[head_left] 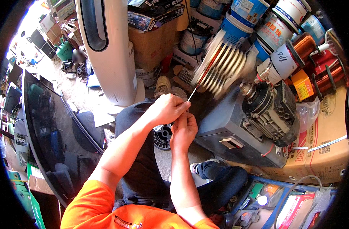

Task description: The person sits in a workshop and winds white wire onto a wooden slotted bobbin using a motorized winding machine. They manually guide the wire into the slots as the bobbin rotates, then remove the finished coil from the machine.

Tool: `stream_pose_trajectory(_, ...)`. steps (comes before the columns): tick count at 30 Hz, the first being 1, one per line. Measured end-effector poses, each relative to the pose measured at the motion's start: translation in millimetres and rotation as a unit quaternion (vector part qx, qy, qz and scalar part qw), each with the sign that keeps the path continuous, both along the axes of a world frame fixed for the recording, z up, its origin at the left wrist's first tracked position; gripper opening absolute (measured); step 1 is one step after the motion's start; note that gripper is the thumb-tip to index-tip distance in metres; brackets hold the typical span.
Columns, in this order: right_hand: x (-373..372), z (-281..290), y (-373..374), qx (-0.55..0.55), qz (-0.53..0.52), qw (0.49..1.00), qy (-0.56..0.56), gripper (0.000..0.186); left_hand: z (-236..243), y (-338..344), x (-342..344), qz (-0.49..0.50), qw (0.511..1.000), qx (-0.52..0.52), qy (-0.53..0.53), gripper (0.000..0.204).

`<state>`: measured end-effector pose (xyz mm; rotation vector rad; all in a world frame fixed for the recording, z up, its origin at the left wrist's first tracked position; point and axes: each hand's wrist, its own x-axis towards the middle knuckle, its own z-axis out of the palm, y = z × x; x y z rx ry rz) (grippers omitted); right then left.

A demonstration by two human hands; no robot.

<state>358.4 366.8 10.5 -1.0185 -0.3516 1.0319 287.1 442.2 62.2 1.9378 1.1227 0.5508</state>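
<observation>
My left hand [168,108] pinches a thin pale strand [192,94], which runs up to a ribbed winding former [221,65]. The former is made of several pale discs side by side, and a reddish-brown winding shows in one groove. Its outer edges are blurred. Just below, my right hand [184,131] is closed, fingertips close against the left ones; what lies in its fingers is hidden. A dark grey metal box [220,128] stands right of my hands, below the former. On the box sits a dark, grimy electric motor [272,108].
Copper wire spools [305,45] and stacked paint-type buckets [274,30] crowd the far right. A white tower appliance [113,72] stands far left of my hands. A dark curved screen [54,133] leans at left. A black slotted reel [163,136] lies below my hands, and a blue parts tray [245,202] at lower right.
</observation>
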Motion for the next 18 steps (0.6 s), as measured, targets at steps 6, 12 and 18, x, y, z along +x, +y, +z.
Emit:
stream_pose_trajectory(6,-2.2,1.2,1.3,-0.003,-0.005,1.000,0.000,0.022,-3.6,1.2,-1.3,-0.001,1.000,0.000,-0.013,0.041)
stream_pose_trajectory(12,-2.2,-0.9,0.8,-0.009,-0.010,1.000,-0.004,0.022,-3.0,1.2,-1.9,-0.007,1.000,-0.002,0.004,0.040)
stream_pose_trajectory(18,-2.7,-1.6,1.9,-0.010,-0.011,1.000,0.002,0.022,-1.8,1.3,-1.2,-0.003,1.000,-0.001,0.007,0.039)
